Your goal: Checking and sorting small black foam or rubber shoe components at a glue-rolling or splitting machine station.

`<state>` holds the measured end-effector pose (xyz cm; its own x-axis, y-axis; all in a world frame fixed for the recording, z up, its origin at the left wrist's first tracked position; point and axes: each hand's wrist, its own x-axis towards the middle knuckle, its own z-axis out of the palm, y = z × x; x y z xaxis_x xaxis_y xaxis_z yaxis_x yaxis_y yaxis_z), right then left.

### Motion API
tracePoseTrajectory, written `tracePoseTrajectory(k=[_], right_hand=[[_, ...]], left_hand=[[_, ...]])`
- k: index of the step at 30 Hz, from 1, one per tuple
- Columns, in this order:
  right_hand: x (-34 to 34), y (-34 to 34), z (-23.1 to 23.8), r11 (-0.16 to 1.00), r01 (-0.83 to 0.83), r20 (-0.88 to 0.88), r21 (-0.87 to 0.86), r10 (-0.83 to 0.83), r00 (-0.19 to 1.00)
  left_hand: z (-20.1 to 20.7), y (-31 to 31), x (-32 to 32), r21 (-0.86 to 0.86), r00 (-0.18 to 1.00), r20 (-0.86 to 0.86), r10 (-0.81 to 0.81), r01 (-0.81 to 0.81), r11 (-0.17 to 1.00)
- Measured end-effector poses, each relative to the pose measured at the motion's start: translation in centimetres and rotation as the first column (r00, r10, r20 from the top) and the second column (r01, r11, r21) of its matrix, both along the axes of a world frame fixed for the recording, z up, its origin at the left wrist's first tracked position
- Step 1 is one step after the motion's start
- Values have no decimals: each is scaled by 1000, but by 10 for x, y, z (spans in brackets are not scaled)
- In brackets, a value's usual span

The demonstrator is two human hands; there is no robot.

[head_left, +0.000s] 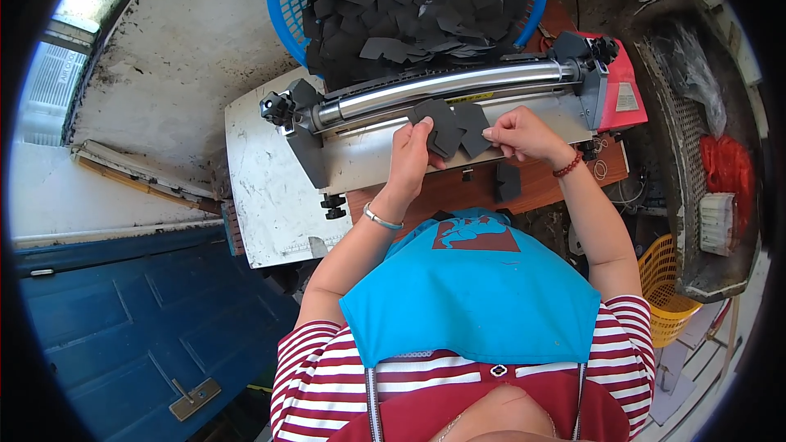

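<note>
My left hand [407,157] is closed on a small stack of dark, flat square pieces [436,133], fanned slightly, held over the front plate of a roller machine [458,88]. To its right, my right hand [526,134] pinches the edge of one flat black piece [474,128] between thumb and fingertips; that piece touches or overlaps the stack. The machine has a shiny metal roller with black knobs at both ends and a pink-red housing [624,90] at right. Below my hands, another black piece [508,182] lies on the brown wooden board [385,205].
Behind the roller stands a blue plastic basket [286,0] heaped with loose black flat pieces [409,0]. A white board [266,196] extends to the left. At right are a dark trough [712,285] holding a red plastic bag [725,168], and a yellow basket [665,311].
</note>
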<state>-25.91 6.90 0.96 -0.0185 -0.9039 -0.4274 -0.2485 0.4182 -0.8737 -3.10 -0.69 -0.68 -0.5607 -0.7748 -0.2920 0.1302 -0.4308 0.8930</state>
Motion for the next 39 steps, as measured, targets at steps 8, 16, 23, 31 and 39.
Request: tracePoseTrajectory(k=[8, 16, 23, 31, 39], right_hand=[[11, -9, 1, 994, 95, -9, -61, -95, 995], [5, 2, 0, 999, -31, 26, 30, 30, 999], [0, -17, 1, 979, 198, -171, -57, -205, 964], [21, -1, 0, 996, -10, 104, -85, 19, 994], [4, -9, -5, 974, 225, -148, -31, -227, 963]], left_hand=[[1, 6, -12, 0, 999, 10, -49, 49, 999], [5, 6, -4, 47, 999, -48, 25, -23, 999], [3, 3, -7, -8, 999, 6, -49, 49, 999], [2, 9, -14, -1, 993, 79, -86, 86, 996], [7, 23, -8, -135, 996, 34, -77, 81, 988]])
